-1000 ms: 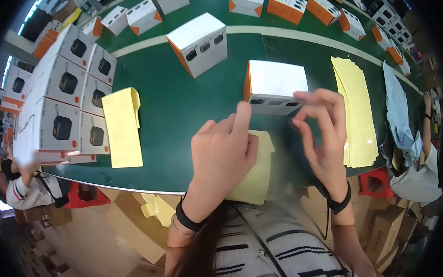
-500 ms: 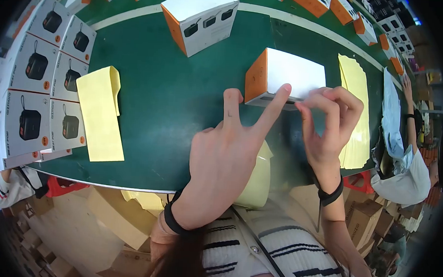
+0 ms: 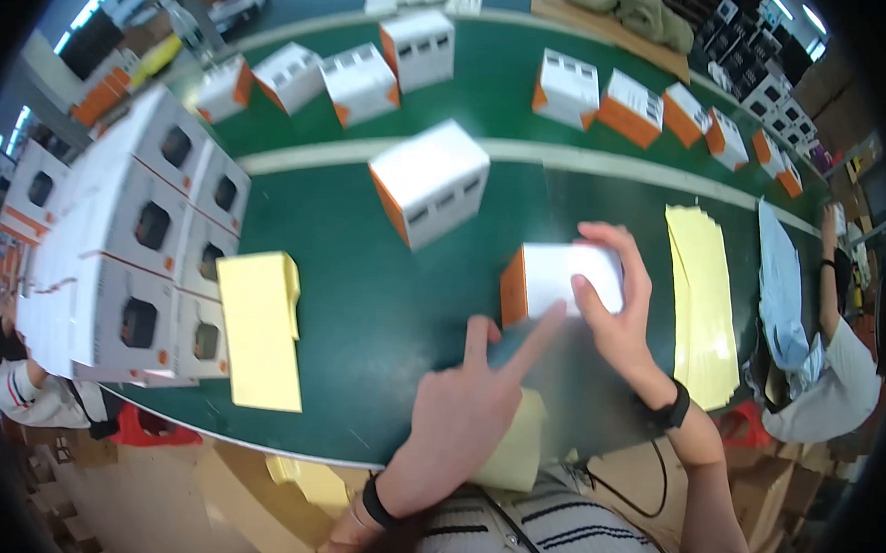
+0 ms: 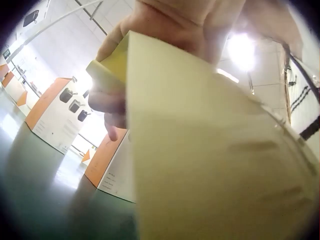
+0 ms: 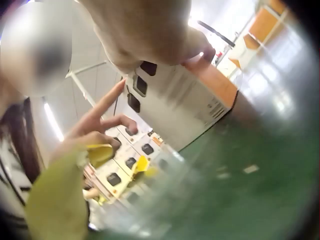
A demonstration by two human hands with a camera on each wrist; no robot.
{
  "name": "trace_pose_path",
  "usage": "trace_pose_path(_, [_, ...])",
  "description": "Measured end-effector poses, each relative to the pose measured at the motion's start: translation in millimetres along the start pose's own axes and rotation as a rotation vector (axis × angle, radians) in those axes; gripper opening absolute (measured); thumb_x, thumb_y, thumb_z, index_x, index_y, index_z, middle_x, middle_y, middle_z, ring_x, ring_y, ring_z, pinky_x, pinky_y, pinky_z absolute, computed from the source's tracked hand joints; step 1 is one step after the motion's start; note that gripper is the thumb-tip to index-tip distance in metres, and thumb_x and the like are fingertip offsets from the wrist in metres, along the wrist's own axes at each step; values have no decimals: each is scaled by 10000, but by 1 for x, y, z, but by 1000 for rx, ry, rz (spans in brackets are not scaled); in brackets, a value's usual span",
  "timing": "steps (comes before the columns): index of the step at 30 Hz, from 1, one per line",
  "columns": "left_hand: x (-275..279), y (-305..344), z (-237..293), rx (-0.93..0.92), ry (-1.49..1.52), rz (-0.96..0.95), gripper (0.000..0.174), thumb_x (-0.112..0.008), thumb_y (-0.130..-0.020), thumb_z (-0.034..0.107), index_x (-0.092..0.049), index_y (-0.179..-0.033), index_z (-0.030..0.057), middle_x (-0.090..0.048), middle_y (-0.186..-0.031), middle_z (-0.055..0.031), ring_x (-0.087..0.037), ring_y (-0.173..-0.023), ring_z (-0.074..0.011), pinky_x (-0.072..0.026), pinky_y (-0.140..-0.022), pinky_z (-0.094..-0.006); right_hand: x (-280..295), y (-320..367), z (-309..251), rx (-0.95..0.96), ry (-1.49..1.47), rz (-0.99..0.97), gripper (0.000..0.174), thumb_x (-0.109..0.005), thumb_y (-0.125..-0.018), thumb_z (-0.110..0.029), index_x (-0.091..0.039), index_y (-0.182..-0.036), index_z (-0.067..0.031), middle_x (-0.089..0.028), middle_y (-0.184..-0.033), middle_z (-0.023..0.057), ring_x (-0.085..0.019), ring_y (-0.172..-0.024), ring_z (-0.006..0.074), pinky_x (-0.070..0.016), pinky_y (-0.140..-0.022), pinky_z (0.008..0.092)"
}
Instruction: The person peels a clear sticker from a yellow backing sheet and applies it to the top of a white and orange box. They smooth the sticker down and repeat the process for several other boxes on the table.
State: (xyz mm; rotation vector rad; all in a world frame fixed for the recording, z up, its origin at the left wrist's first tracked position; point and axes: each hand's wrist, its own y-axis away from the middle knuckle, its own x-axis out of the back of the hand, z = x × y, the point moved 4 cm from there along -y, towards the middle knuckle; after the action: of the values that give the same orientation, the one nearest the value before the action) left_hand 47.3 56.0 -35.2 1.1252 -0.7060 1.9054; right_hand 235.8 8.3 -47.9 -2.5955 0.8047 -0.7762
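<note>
A white box with orange ends (image 3: 553, 277) lies on the green table. My right hand (image 3: 619, 316) grips its right end, fingers over the far edge and thumb on top. One finger of my left hand (image 3: 466, 418) is stretched out to the box's near top edge. Below that palm hangs a folded yellow sheet (image 3: 514, 445), held by curled fingers. The sheet (image 4: 200, 140) hides part of the left hand in the left wrist view. The right wrist view shows the box's printed side (image 5: 175, 102) under my right hand (image 5: 145, 35).
Another white box (image 3: 433, 181) stands further back. Stacked boxes (image 3: 134, 250) and a yellow sheet (image 3: 260, 332) are at the left. Yellow sheets (image 3: 702, 310) and bluish bags (image 3: 783, 289) lie right. More boxes (image 3: 358, 82) line the far strip; people sit at both sides.
My right hand has gone from the box's near right corner to a grip over its right end. My left hand's finger remains at the near edge. The head view has shifted.
</note>
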Motion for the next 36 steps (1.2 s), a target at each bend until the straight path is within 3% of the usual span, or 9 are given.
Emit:
trace_pose_path(6, [21,15,-24,84,414,102,684,-564,-881,-4,-397,-1515,189,-596,-991,-103,-587,-606,-247,-513,-601,-354,41,-92,30,247,73,371,297,-517,-938,-34,-534,-1233,-1,-578,-1113,101,-579,-1050,188,-443,-946,296])
trace_pose_path(13, [22,29,-51,212,645,246,428,-546,-894,-58,-610,-1301,55,-656,-820,-113,-622,-694,-182,-508,-689,-279,-17,-225,121,822,477,101,307,-653,-858,-74,-543,-1142,-37,-523,-1104,164,-524,-1055,350,-420,-939,481])
trace_pose_path(15, [23,34,-53,256,650,264,414,-542,-900,-54,-614,-1294,51,-654,-810,-111,-619,-692,-169,-508,-692,-275,-33,-233,141,716,810,-36,363,-669,-823,-77,-538,-1161,-50,-527,-1115,169,-519,-1084,353,-407,-951,485])
trace_pose_path(17, [20,42,-54,301,663,274,399,-538,-907,-50,-617,-1287,46,-653,-801,-109,-616,-690,-155,-509,-696,-271,-41,-250,165,279,1065,-136,564,-707,-737,-102,-500,-1261,-95,-523,-1227,173,-498,-1190,342,-379,-977,498])
trace_pose_path(20, [19,49,-57,315,670,305,383,-540,-918,-39,-617,-1283,44,-639,-780,-105,-605,-681,-141,-495,-675,-263,-45,-286,156,390,847,27,721,-726,-729,-116,-429,-1385,-97,-490,-1348,151,-448,-1291,353,-366,-1029,509])
trace_pose_path(25, [30,53,-56,409,528,370,286,-592,-917,-17,-639,-1194,32,-557,-697,-89,-519,-638,-128,-464,-635,-257,-97,-344,151,447,854,-201,946,-844,-658,-174,-371,-1475,-239,-457,-1411,126,-398,-1358,374,-319,-1096,519])
trace_pose_path(30, [42,33,-36,251,623,584,228,-661,-890,13,-664,-1117,27,-571,-671,-72,-548,-609,-105,-457,-591,-256,-44,-293,86,474,896,-47,718,-836,-668,-327,-557,-1294,-114,-519,-1159,177,-596,-1009,387,-510,-799,450])
trace_pose_path(33, [52,31,-27,214,633,558,218,-659,-893,20,-660,-1111,21,-603,-677,-74,-584,-596,-111,-469,-594,-249,23,-203,27,385,698,-26,760,-783,-722,-385,-534,-1334,-10,-532,-1143,170,-573,-1070,336,-475,-890,409])
trace_pose_path(36, [58,35,-14,107,635,575,209,-670,-886,18,-657,-1094,6,-637,-701,-80,-631,-617,-102,-487,-600,-242,59,-99,-21,385,643,-210,798,-772,-564,-318,-560,-1279,-34,-511,-1058,139,-572,-990,328,-473,-871,381])
